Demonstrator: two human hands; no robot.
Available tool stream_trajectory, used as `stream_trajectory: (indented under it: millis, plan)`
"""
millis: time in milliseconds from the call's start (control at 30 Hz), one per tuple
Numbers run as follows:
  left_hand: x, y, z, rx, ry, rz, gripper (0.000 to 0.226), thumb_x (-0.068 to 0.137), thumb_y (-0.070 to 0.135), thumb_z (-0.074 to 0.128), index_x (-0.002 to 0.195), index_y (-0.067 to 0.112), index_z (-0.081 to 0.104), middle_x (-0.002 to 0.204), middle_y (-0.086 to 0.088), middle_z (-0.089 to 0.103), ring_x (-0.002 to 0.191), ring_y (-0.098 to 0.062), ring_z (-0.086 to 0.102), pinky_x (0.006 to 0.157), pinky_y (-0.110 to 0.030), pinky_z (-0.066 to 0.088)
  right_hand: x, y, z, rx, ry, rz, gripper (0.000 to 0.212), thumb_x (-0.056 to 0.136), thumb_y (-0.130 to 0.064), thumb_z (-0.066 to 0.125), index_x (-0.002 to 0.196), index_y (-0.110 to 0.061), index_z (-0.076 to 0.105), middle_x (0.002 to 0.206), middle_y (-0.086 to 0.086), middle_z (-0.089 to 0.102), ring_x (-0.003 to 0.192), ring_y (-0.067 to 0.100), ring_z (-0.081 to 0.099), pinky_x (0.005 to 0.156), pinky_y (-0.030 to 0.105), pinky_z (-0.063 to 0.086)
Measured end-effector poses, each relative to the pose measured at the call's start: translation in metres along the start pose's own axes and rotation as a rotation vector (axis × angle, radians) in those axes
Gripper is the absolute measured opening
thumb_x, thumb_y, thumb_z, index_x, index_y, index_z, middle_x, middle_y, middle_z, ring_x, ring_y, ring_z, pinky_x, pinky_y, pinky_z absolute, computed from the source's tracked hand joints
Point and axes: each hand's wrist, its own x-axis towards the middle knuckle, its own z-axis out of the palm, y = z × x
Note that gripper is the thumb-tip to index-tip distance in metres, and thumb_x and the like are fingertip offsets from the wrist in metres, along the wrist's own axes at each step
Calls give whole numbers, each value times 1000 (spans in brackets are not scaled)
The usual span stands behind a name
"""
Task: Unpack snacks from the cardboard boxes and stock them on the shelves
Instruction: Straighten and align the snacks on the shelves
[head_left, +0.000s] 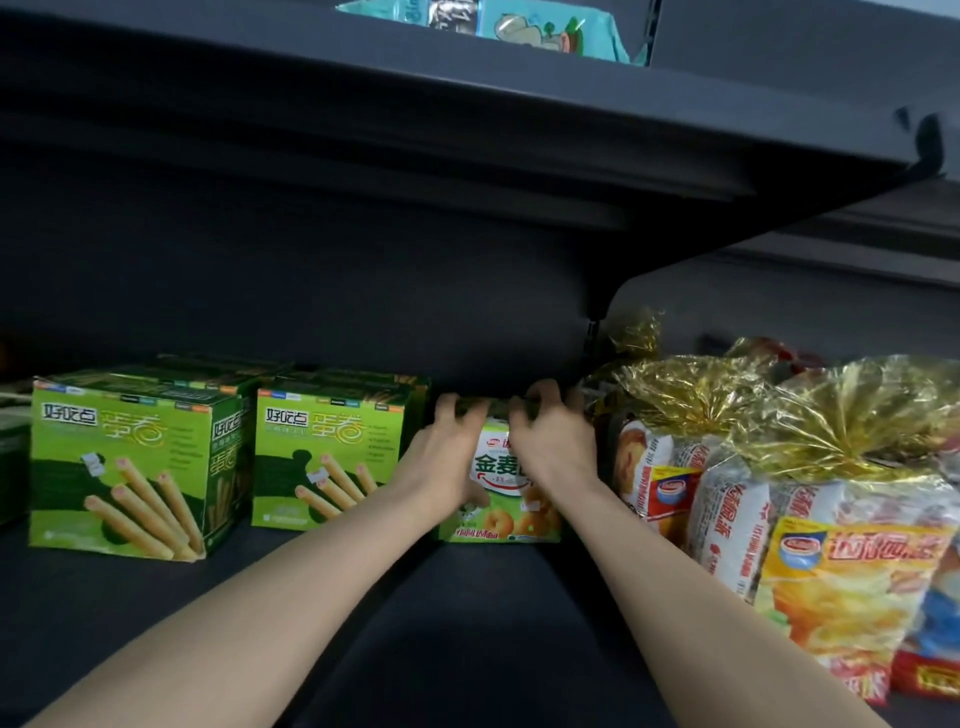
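A green and white snack box with round pastries printed on it stands on the dark lower shelf, between the green egg-roll boxes and the gold-topped bags. My left hand grips its top left edge, fingers curled over the top. My right hand grips its top right edge the same way. Both forearms reach in from the bottom of the view. The box's back is hidden.
Two green egg-roll boxes stand to the left, more behind them. Clear bags with gold foil tops crowd the right. A dark upper shelf hangs close overhead, holding a teal packet.
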Motion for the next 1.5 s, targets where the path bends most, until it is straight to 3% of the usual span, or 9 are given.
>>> stream_trajectory:
  millis: [100, 233, 467, 667, 867, 1000, 1200, 1333, 1500]
  plan:
    - [3, 4, -2, 60, -44, 15, 118, 57, 34, 94, 152, 23, 24, 153, -13, 20, 132, -43, 41, 106, -46, 43, 0, 2, -1, -90, -82, 49, 37, 101, -42, 39, 128, -21, 53, 133, 15, 46, 115, 41, 54, 93, 43, 44]
    - [6, 13, -10, 426, 29, 182, 120, 53, 65, 84, 148, 12, 33, 158, -15, 25, 150, -41, 2, 123, -48, 7, 20, -7, -4, -380, -163, -76, 37, 103, -31, 33, 127, -17, 56, 136, 12, 50, 131, 36, 40, 107, 50, 36]
    - [1, 2, -7, 382, 43, 152, 100, 55, 54, 89, 134, 16, 39, 136, -2, 49, 125, -22, 45, 103, -32, 36, 51, -30, 2, -212, -569, 3, 50, 108, -40, 23, 129, -8, 56, 134, 16, 57, 119, 32, 55, 98, 38, 44]
    - [-2, 4, 2, 446, 124, 109, 89, 58, 53, 87, 126, 17, 42, 128, -2, 51, 119, -24, 46, 91, -37, 37, 49, -24, -10, -244, -502, -106, 47, 107, -43, 20, 83, -17, 52, 96, 8, 57, 84, 22, 54, 77, 35, 41]
    - [1, 4, -4, 410, 129, 82, 104, 57, 50, 88, 140, 15, 35, 138, -2, 45, 127, -24, 42, 104, -39, 33, 21, -20, -15, -353, -295, -271, 44, 108, -36, 24, 113, -14, 62, 114, 11, 65, 107, 33, 60, 77, 36, 44]
    - [-26, -5, -4, 406, 203, 154, 126, 57, 51, 88, 153, 8, 19, 152, -10, 31, 142, -29, 28, 121, -36, 16, -39, -10, -19, -442, 78, -322, 51, 104, -42, 28, 145, -17, 45, 145, 11, 50, 138, 32, 37, 107, 48, 36]
    - [-37, -1, 12, 505, 210, 159, 116, 80, 39, 74, 155, 2, -7, 163, -15, 5, 152, -33, -2, 124, -41, 3, -74, 7, -6, -621, -167, -270, 112, 92, -37, 67, 154, -12, -23, 161, 21, -22, 151, 42, -10, 119, 58, 20]
    - [-34, 1, 20, 579, 216, 126, 114, 86, 39, 66, 152, 3, -19, 163, -15, -4, 151, -36, -10, 123, -45, 2, -67, 20, 5, -610, -69, -329, 82, 103, -5, 38, 152, -9, -27, 160, 26, -23, 151, 43, -9, 122, 46, 22]
    - [-35, 3, 16, 671, 200, 133, 122, 83, 50, 68, 152, 4, -22, 164, -14, -7, 151, -34, -13, 123, -43, -4, -59, 30, 11, -609, -42, -367, 79, 103, -6, 35, 152, -8, -28, 161, 27, -20, 151, 44, -6, 122, 45, 19]
